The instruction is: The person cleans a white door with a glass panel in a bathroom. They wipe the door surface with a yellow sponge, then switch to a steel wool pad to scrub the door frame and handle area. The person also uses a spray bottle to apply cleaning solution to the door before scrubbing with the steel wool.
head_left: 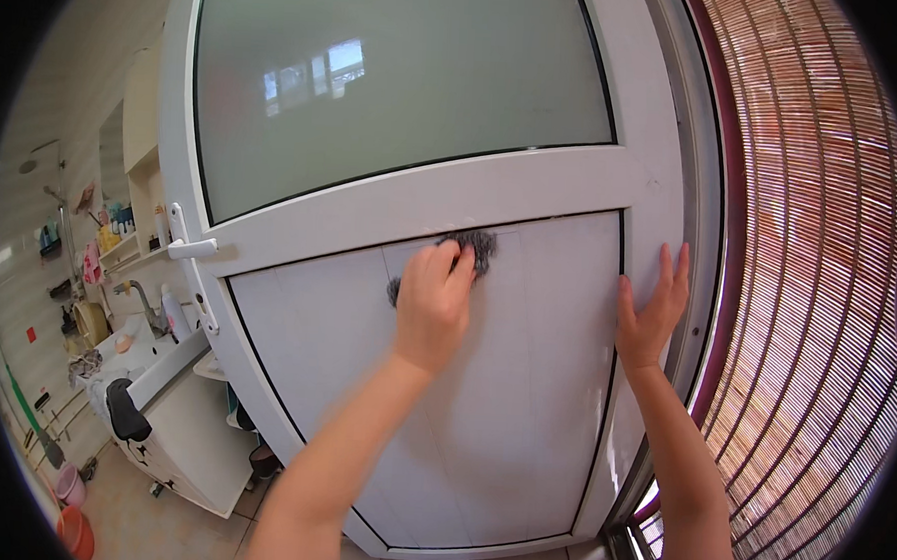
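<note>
Against the upper part of the door's white lower panel [524,383], my left hand [433,304] is closed around a dark grey steel wool scrubber [478,246]. Tufts of it stick out on both sides of the fingers. My right hand [654,314] lies with fingers spread on the white door frame [658,189], just right of the panel's black seal. That hand holds nothing. Above the panel sits a frosted glass pane [407,88] with a window reflected in it.
The door's white lever handle [192,248] juts out at the left. Beyond it stand a washbasin [155,352] with a tap [139,305], a white cabinet [197,419] and an orange bucket [75,532]. A slatted bamboo blind [820,246] hangs close on the right.
</note>
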Tool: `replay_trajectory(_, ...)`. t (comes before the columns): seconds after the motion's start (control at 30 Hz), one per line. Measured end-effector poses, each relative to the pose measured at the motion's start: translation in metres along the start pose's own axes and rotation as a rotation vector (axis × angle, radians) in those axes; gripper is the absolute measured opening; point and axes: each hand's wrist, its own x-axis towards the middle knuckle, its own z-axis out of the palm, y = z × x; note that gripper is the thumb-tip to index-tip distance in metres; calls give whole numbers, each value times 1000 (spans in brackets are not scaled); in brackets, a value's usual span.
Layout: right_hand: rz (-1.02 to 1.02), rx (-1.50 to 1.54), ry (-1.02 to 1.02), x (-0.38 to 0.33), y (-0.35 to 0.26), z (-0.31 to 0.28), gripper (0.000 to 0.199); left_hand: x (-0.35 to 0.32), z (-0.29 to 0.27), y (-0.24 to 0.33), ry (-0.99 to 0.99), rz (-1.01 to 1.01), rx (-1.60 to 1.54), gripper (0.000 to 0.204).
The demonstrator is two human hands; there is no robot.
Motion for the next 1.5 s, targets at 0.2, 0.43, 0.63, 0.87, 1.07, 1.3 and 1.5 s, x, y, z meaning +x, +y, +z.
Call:
replay_trajectory(0.2, -11, 51, 18, 3, -9, 4, 66, -79, 5, 38, -214, 250, -85, 27)
replay_trajectory(0.43, -15, 14, 23, 1, 1, 1, 66, 12, 18, 17, 99, 24, 30, 22)
replay_trajectory(0.63, -13, 54, 15, 1, -9, 2, 66, -105, 10, 61, -442, 327, -119, 15)
replay_trajectory(0.87, -3, 27, 6, 0, 0, 1, 66, 16, 10, 15, 64, -33, 10, 16)
replay_trajectory(1.07, -10, 47, 21, 1, -3, 4, 67, -116, 20, 59, -245, 120, -165, 15)
replay_trajectory(1.3, -44, 64, 34, -2, -4, 7, 67, -166, 15, 67, -379, 318, -203, 15)
replay_trajectory(1.5, -30, 8, 26, 0, 2, 4, 66, -32, -2, 1, 99, -20, 63, 17)
